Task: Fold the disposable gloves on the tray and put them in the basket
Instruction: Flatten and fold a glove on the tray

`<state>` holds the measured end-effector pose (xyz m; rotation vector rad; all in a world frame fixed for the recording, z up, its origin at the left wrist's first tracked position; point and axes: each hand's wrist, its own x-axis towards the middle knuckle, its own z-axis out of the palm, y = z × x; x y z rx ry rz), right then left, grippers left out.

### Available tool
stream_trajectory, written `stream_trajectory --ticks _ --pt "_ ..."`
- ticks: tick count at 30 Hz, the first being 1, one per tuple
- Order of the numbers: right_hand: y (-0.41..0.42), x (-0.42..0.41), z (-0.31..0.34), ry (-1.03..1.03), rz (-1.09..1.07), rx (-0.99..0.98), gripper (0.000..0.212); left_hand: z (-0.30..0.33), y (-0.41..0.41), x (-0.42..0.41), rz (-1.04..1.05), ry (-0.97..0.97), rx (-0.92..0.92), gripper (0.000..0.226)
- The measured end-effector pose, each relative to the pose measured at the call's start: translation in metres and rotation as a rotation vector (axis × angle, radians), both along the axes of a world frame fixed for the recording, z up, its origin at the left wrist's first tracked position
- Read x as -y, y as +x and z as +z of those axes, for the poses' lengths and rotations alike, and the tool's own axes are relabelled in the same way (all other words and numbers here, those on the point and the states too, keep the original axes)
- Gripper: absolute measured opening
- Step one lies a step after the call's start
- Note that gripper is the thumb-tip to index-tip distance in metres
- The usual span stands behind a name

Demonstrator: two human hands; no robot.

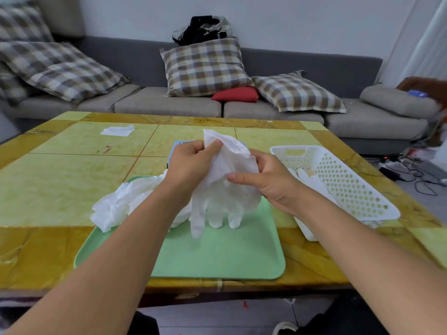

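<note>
- Both hands hold one white glove (225, 187) above the green tray (217, 257): left hand (191, 163) pinches its cuff, right hand (268, 180) grips its right edge; fingers dangle down.
- Crumpled gloves (121, 204) heap on the tray's left edge.
- White basket (343, 180) right of the tray, gloves inside partly hidden.
- Blue box (177, 144) behind the hands; print unreadable.
</note>
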<state>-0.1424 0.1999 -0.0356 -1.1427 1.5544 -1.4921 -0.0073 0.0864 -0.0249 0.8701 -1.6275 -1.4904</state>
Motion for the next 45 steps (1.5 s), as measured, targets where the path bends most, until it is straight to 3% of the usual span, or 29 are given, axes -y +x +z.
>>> stream_trajectory --ticks 3,7,8,10,11,12,14,17,19,21,24,26,29,33,36,41,45 --pt "0.005 -0.002 0.005 -0.057 -0.125 0.011 0.023 -0.005 -0.001 0.003 0.053 -0.067 0.041 0.041" --pt "0.014 0.005 0.006 -0.11 -0.302 0.092 0.035 -0.006 0.001 -0.007 0.278 -0.242 0.098 0.042" --pt "0.017 0.006 0.006 -0.12 -0.331 0.059 0.035 -0.003 0.001 -0.011 0.197 -0.211 0.064 0.045" --pt "0.02 0.007 0.01 -0.139 -0.284 -0.105 0.02 0.005 0.001 -0.021 -0.185 -0.029 -0.01 0.057" --pt "0.022 0.005 0.014 -0.146 -0.179 -0.2 0.012 0.006 0.002 -0.025 -0.337 0.017 -0.028 0.061" --pt "0.024 0.001 0.017 -0.145 -0.054 -0.287 0.018 0.006 0.002 -0.028 -0.423 0.017 -0.046 0.062" --pt "0.026 -0.005 0.021 -0.083 0.149 -0.406 0.036 0.004 0.005 -0.027 -0.433 0.015 -0.097 0.057" --pt "0.018 -0.009 0.022 0.029 0.234 -0.414 0.053 0.004 0.013 -0.02 -0.462 0.099 -0.097 0.03" --pt "0.017 -0.012 0.022 0.005 0.204 -0.367 0.051 0.007 0.014 -0.017 -0.43 0.186 -0.088 0.022" --pt "0.015 -0.013 0.023 -0.07 0.099 -0.331 0.048 0.008 0.015 -0.016 -0.355 0.346 -0.136 0.033" --pt "0.01 -0.009 0.023 -0.133 -0.215 -0.305 0.028 0.012 0.018 -0.017 -0.459 0.573 -0.27 0.052" --pt "0.008 -0.009 0.023 -0.014 -0.261 -0.24 0.041 0.016 0.022 -0.017 -0.518 0.643 -0.277 0.059" --pt "0.012 -0.014 0.023 0.107 -0.026 0.023 0.036 0.019 0.025 -0.02 -0.541 0.553 -0.171 0.053" --pt "0.013 -0.016 0.025 0.069 -0.007 0.11 0.019 0.021 0.028 -0.022 -0.394 0.207 -0.051 0.04" --pt "0.013 -0.016 0.025 0.129 0.035 0.229 0.024 0.025 0.034 -0.02 -0.343 0.047 0.001 0.036" --pt "0.002 -0.01 0.018 0.211 -0.001 0.376 0.007 0.01 0.038 -0.006 -0.341 0.055 0.212 0.024" --pt "-0.006 0.002 -0.002 0.372 -0.04 0.324 0.02 -0.012 0.023 0.012 -0.264 0.137 0.361 0.023"
